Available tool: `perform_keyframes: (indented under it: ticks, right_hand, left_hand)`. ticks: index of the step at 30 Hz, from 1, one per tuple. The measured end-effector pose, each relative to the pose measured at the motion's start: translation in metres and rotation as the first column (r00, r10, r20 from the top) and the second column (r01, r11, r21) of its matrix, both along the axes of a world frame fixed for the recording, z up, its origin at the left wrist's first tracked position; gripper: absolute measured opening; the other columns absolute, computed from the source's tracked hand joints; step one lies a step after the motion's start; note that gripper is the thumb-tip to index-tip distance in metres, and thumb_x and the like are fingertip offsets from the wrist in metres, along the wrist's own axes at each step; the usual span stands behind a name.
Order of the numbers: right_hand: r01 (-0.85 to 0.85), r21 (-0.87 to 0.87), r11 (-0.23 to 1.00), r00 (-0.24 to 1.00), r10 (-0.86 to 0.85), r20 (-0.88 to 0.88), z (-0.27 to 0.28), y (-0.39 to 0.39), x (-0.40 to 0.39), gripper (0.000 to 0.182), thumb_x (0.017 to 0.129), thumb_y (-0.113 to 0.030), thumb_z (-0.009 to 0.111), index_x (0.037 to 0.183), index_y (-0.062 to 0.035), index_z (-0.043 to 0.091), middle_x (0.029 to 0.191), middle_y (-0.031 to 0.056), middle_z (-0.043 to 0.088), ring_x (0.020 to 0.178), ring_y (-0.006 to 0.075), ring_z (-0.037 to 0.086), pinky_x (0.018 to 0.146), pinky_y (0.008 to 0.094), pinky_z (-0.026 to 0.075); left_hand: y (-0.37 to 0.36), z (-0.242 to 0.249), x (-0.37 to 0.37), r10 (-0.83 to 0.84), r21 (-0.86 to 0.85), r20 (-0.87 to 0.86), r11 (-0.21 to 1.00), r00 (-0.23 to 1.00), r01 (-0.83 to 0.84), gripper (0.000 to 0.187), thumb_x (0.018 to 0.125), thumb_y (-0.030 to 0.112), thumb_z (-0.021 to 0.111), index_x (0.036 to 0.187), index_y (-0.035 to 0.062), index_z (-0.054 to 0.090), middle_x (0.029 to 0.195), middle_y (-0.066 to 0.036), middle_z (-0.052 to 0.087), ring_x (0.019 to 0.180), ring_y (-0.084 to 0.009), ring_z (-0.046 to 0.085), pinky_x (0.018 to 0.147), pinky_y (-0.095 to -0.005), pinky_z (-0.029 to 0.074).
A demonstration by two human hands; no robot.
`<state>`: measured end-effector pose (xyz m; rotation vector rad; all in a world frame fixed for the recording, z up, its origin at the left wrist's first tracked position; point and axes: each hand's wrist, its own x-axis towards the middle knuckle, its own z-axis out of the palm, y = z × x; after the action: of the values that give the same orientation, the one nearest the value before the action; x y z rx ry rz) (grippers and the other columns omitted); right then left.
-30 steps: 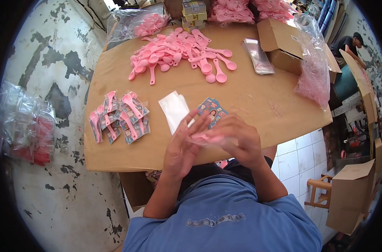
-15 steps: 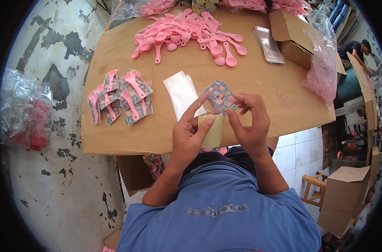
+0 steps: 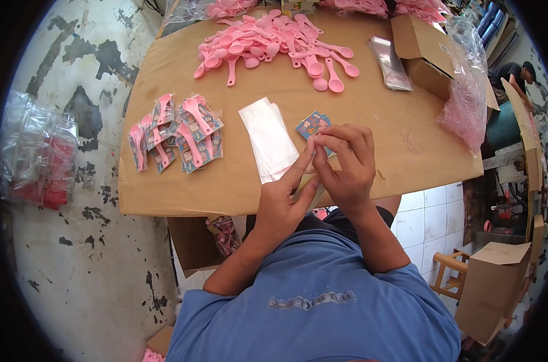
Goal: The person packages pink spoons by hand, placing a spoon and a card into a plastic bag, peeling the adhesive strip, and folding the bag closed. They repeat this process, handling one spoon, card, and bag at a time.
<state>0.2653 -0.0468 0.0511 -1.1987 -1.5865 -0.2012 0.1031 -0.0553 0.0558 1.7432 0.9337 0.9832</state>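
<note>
My left hand [image 3: 286, 196] is closed on a small bag that holds a pale yellowish card [image 3: 309, 186], mostly hidden between my hands near the table's front edge. My right hand [image 3: 347, 166] has its fingers pinched at the top of that bag, touching my left fingertips; what exactly they grip is too small to tell. Just behind my right fingers lie blue patterned cards [image 3: 312, 123]. To the left of them is a stack of clear-white plastic bags [image 3: 267, 136]. Several packed pink spoons with cards [image 3: 191, 136] lie farther left.
A heap of loose pink spoons [image 3: 262, 42] covers the back of the brown table [image 3: 159, 72]. Clear sleeves [image 3: 390, 63], an open carton [image 3: 423, 54] and bubble wrap [image 3: 467, 108] are at the back right. Beyond, another person [image 3: 515, 75] bends down at the far right.
My right hand has moved left and its fingers have closed, meeting my left fingertips. The yellowish card is now mostly covered by my hands.
</note>
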Motion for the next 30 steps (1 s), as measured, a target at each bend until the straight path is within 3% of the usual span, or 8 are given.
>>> perform_keyframes:
  ticks: [5, 8, 11, 14, 18, 22, 25, 30]
  right_hand:
    - [-0.021, -0.094, 0.995, 0.980, 0.001, -0.201, 0.008, -0.002, 0.018, 0.020, 0.085, 0.005, 0.074, 0.104, -0.0020, 0.070, 0.113, 0.0126, 0.070, 0.106, 0.0283, 0.067, 0.094, 0.0396, 0.053]
    - [-0.174, -0.040, 0.984, 0.685, 0.092, -0.723, 0.006, 0.003, 0.044, 0.016, 0.093, 0.003, 0.069, 0.109, 0.0003, 0.066, 0.119, 0.0171, 0.069, 0.113, 0.0241, 0.067, 0.101, 0.0371, 0.051]
    - [-0.235, 0.008, 0.972, 0.687, 0.172, -0.706, 0.015, -0.001, 0.062, 0.015, 0.098, 0.001, 0.066, 0.112, 0.0019, 0.062, 0.126, 0.0205, 0.067, 0.118, 0.0204, 0.064, 0.105, 0.0352, 0.049]
    - [-0.141, -0.101, 0.985, 0.967, 0.115, -0.226, 0.030, -0.011, 0.047, 0.023, 0.088, 0.003, 0.072, 0.111, -0.0030, 0.071, 0.131, 0.0166, 0.067, 0.121, 0.0282, 0.062, 0.103, 0.0402, 0.050]
    - [-0.034, -0.098, 0.995, 0.994, 0.044, 0.102, 0.027, -0.009, 0.021, 0.030, 0.079, 0.000, 0.080, 0.107, -0.0089, 0.077, 0.134, 0.0099, 0.067, 0.121, 0.0323, 0.060, 0.099, 0.0436, 0.051]
    - [0.017, -0.004, 1.000, 0.988, -0.016, 0.152, 0.009, -0.001, 0.011, 0.029, 0.076, -0.001, 0.082, 0.104, -0.0090, 0.078, 0.131, 0.0069, 0.069, 0.118, 0.0309, 0.061, 0.096, 0.0422, 0.052]
    - [0.024, 0.009, 1.000, 0.990, -0.024, 0.136, 0.005, 0.000, 0.006, 0.027, 0.075, -0.001, 0.082, 0.101, -0.0080, 0.077, 0.127, 0.0063, 0.071, 0.115, 0.0306, 0.062, 0.095, 0.0413, 0.052]
    - [-0.070, -0.040, 0.997, 0.997, 0.070, 0.009, 0.008, 0.001, 0.007, 0.024, 0.076, 0.002, 0.079, 0.098, -0.0054, 0.074, 0.122, 0.0097, 0.072, 0.109, 0.0326, 0.065, 0.092, 0.0408, 0.054]
  left_hand:
    - [0.002, 0.003, -0.002, -0.118, -0.129, -0.019, 0.985, 0.993, 0.115, 0.068, 0.101, 0.008, 0.068, 0.163, 0.0068, 0.040, 0.080, -0.001, 0.059, 0.067, -0.0022, 0.049, 0.063, -0.0213, 0.040]
    - [0.001, -0.010, 0.000, -0.147, -0.270, 0.177, 0.944, 0.973, 0.192, 0.071, 0.103, 0.008, 0.065, 0.166, 0.0077, 0.032, 0.111, -0.018, 0.079, 0.085, -0.0082, 0.067, 0.077, -0.0232, 0.053]
    - [0.002, -0.005, -0.003, -0.135, -0.373, 0.253, 0.900, 0.958, 0.225, 0.069, 0.106, 0.006, 0.061, 0.166, 0.0055, 0.027, 0.120, -0.021, 0.076, 0.105, -0.0133, 0.072, 0.086, -0.0246, 0.056]
    - [0.004, -0.005, -0.004, -0.113, -0.362, 0.272, 0.908, 0.956, 0.210, 0.069, 0.106, 0.005, 0.061, 0.166, 0.0047, 0.028, 0.116, -0.019, 0.077, 0.100, -0.0121, 0.072, 0.084, -0.0239, 0.055]
    - [0.006, -0.007, -0.007, -0.120, -0.312, 0.188, 0.934, 0.975, 0.175, 0.069, 0.105, 0.005, 0.064, 0.165, 0.0038, 0.031, 0.105, -0.011, 0.077, 0.089, -0.0070, 0.068, 0.076, -0.0204, 0.051]
    - [0.004, -0.007, -0.008, -0.084, -0.255, 0.114, 0.961, 0.990, 0.111, 0.067, 0.102, 0.005, 0.067, 0.163, 0.0032, 0.039, 0.079, 0.006, 0.062, 0.070, 0.0009, 0.050, 0.063, -0.0173, 0.036]
    - [0.003, -0.008, -0.008, -0.042, -0.157, 0.055, 0.986, 0.998, 0.050, 0.068, 0.098, 0.012, 0.070, 0.161, 0.0102, 0.046, 0.067, 0.005, 0.024, 0.060, -0.0059, 0.026, 0.058, -0.0243, 0.026]
    - [0.003, 0.002, -0.012, -0.114, -0.141, -0.007, 0.984, 0.993, 0.112, 0.067, 0.100, 0.008, 0.069, 0.162, 0.0056, 0.042, 0.070, 0.007, 0.042, 0.063, -0.0011, 0.037, 0.060, -0.0191, 0.031]
